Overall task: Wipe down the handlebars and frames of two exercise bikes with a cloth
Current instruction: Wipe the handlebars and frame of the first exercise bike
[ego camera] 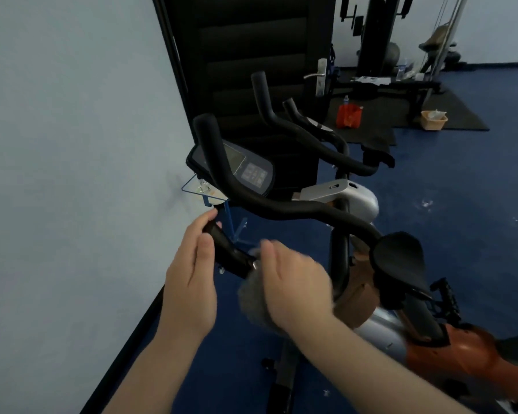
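Your left hand [192, 282] curls around the near end of the black handlebar [281, 209], thumb on top and fingers wrapped behind the grip, steadying it. Your right hand [293, 285] sits just beside it on the same bar, fingers bent over a grey cloth [251, 300] that it presses against the bar; the cloth is blurred, so you look to be mid-wipe.

By the look of it you are early in the job: the cloth is on the near grip only, with no telling how much of this bike is already clean. Beyond your hands the bar rises past the console [248, 170]. To the right of your hands are the saddle [398, 255] and the orange and silver frame [461, 354]. Farther off, the second bike's handlebars [308, 135] stand untouched near the dark door [251, 55].
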Motion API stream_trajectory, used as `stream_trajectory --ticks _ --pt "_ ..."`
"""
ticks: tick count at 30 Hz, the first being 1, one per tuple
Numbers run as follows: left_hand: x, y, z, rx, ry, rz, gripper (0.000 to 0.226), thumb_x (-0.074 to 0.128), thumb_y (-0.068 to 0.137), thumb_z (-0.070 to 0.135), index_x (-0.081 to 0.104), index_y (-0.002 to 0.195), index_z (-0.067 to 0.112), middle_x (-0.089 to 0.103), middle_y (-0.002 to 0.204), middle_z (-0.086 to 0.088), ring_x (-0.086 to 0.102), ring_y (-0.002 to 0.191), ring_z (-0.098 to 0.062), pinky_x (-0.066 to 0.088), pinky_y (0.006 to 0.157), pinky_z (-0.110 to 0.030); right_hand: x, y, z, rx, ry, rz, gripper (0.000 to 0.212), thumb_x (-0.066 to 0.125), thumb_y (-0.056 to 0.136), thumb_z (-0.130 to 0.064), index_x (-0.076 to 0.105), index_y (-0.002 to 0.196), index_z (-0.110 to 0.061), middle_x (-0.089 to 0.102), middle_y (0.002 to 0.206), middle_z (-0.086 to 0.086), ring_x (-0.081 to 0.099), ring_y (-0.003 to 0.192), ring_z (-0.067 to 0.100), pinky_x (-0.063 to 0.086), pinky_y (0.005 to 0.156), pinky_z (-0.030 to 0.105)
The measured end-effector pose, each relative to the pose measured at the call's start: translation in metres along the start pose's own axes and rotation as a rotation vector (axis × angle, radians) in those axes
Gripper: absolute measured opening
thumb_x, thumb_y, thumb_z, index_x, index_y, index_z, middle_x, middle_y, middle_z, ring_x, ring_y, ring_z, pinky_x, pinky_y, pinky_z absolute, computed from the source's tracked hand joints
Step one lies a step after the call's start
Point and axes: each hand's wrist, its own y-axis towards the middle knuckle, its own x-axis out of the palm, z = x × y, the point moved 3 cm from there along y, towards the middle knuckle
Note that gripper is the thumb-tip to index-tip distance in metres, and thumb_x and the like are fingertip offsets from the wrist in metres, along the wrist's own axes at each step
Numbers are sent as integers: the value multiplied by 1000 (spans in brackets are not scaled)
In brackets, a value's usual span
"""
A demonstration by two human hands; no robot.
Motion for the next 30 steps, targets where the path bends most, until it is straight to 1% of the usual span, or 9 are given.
stream_trajectory --ticks 5,8,12,15,18,20,24,27,30 --pt "-3 2 -1 -23 -217 -55 40 29 100 46 48 134 40 54 128 36 46 121 15 41 92 -4 11 27 -43 -177 36 -35 29 45 95 -18 44 123 -15 55 112 4 60 88 29 38 58 36" --pt "-6 2 -6 4 -162 -81 48 24 97 50 42 141 41 43 138 38 34 131 15 32 106 -18 6 -1 -10 -224 -118 -1 42 62 86 -13 43 122 -19 60 97 0 63 70 21 46 46 33" --pt "-3 1 -5 -21 -190 -69 50 24 95 54 41 141 42 45 141 32 37 133 11 35 111 -21 8 36 -22 -18 85 -147 25 26 101 -23 46 113 -13 60 101 10 60 90 35 49 71 43" --pt "-1 -1 -2 -45 -203 -77 52 21 91 63 39 138 52 43 150 6 38 140 -16 37 112 -43 7 53 -50 -26 309 -16 31 26 99 -35 50 90 -17 54 79 4 61 80 30 39 61 37" --pt "-3 -1 -3 -5 -141 -75 55 16 89 68 30 140 52 32 153 23 26 139 8 26 110 -9 7 16 -41 -281 88 130 16 55 91 -23 56 106 -17 59 87 0 60 68 22 43 49 34" --pt "-3 -1 -2 20 -118 -89 58 16 88 70 25 142 52 26 150 34 21 136 18 20 100 4 6 7 -20 -206 97 51 24 37 98 -32 53 113 -23 60 93 -5 61 73 20 51 57 38" --pt "0 -7 -5 24 -173 -48 64 21 89 65 23 149 40 30 151 28 24 138 13 25 103 -1 8 37 -31 -98 228 -93 27 27 101 -21 50 115 -16 63 102 7 60 89 35 51 77 47" --pt "1 -13 -6 36 -213 21 55 24 91 60 26 144 46 37 147 30 32 137 7 35 109 -19 11 41 -60 -105 372 134 27 28 96 -32 51 107 -22 60 97 3 60 81 26 48 64 37" --pt "-3 -17 -5 50 -194 52 55 23 95 55 31 146 39 38 148 26 31 137 8 31 107 -11 16 9 -45 -193 247 120 33 35 93 -41 41 123 -29 51 102 -6 55 78 12 39 55 21"
